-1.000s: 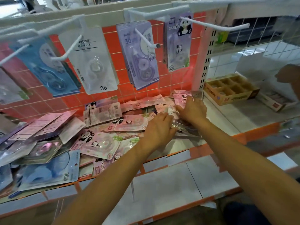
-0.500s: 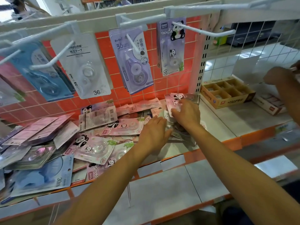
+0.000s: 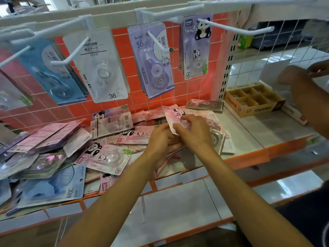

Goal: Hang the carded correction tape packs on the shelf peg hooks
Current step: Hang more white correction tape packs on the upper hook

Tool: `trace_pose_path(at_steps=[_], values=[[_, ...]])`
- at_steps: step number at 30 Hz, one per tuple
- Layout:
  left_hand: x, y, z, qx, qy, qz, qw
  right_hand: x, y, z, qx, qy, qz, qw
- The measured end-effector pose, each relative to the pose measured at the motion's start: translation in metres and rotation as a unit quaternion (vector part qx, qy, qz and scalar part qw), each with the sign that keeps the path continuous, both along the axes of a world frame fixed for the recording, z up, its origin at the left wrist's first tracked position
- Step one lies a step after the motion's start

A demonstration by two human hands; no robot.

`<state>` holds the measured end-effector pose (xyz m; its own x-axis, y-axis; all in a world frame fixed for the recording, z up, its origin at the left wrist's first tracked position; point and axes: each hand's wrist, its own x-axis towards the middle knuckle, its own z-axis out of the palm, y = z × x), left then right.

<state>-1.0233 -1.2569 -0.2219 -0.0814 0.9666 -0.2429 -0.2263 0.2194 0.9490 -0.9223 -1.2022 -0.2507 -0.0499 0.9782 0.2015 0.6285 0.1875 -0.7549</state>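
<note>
Both hands have come up off the heap with something in them. A second ago they were pressed flat into the loose cards near the right end of the shelf (image 3: 249, 139); now the right hand (image 3: 194, 134) is closed around a pink panda pack (image 3: 175, 115), pinching its lower edge so the card tilts up clear of the pile, and the left hand (image 3: 160, 139) is cupped just beside it, fingers curled on the cards underneath (whether it holds a second pack of its own I cannot tell).

So the sorting has turned into a pick, and I would judge that hanging comes next. The obvious home is the long peg hook (image 3: 236, 28) at the upper right, where one purple panda pack (image 3: 195, 47) already hangs far back against the orange grid (image 3: 204, 90), leaving most of the rod bare.

Plenty remains: the pile of packs (image 3: 99, 150) spreads along the shelf towards its left end, pink, lilac and blue mixed together. Another person's hands (image 3: 299, 75) are busy at the far right, over the cardboard tray (image 3: 252, 100).
</note>
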Motion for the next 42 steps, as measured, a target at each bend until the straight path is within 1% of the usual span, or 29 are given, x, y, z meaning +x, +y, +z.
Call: trace_pose_path(at_steps=[1,4,7,9,13,16,18,21,24,27,29,34,36,39,42], values=[[-0.003,-0.004,0.002,-0.002,-0.027,-0.002,1.0,-0.003,-0.005,0.0,0.004,0.007,0.003,1.0],[-0.017,-0.018,0.004,0.004,-0.073,-0.013,0.997,-0.014,-0.021,0.001,0.003,0.042,0.011,0.999],[-0.036,-0.029,-0.002,-0.013,-0.097,0.009,0.995,-0.029,-0.035,0.004,0.017,0.058,0.026,0.998],[-0.05,-0.037,-0.005,-0.013,-0.087,0.014,0.996,-0.041,-0.044,0.009,0.017,0.065,0.038,0.997],[-0.084,-0.057,-0.009,-0.001,-0.004,0.019,1.0,-0.073,-0.065,0.018,0.026,0.089,0.067,0.993],[-0.113,-0.074,-0.011,0.013,0.003,0.014,1.0,-0.099,-0.081,0.021,0.034,0.131,0.08,0.988],[-0.132,-0.086,-0.009,0.014,-0.003,0.02,1.0,-0.116,-0.09,0.023,0.009,0.178,0.077,0.981],[-0.161,-0.101,-0.013,0.008,0.018,0.025,1.0,-0.139,-0.099,0.024,-0.02,0.208,0.081,0.975],[-0.187,-0.118,-0.015,-0.001,0.066,0.035,0.997,-0.159,-0.103,0.027,-0.058,0.246,0.097,0.963],[-0.211,-0.133,-0.014,-0.001,0.097,0.033,0.995,-0.182,-0.109,0.032,-0.071,0.274,0.124,0.951],[-0.226,-0.143,-0.012,-0.007,0.095,0.035,0.995,-0.198,-0.117,0.039,-0.068,0.294,0.145,0.942],[-0.259,-0.166,-0.003,-0.013,0.062,0.05,0.997,-0.236,-0.137,0.059,-0.015,0.306,0.159,0.939],[-0.271,-0.175,0.001,-0.005,0.045,0.057,0.997,-0.25,-0.142,0.066,-0.013,0.322,0.17,0.931],[-0.288,-0.187,0.007,0.015,0.016,0.068,0.997,-0.265,-0.151,0.079,-0.031,0.369,0.189,0.91],[-0.305,-0.197,0.014,0.04,0.021,0.083,0.996,-0.278,-0.158,0.09,-0.018,0.366,0.216,0.905]])
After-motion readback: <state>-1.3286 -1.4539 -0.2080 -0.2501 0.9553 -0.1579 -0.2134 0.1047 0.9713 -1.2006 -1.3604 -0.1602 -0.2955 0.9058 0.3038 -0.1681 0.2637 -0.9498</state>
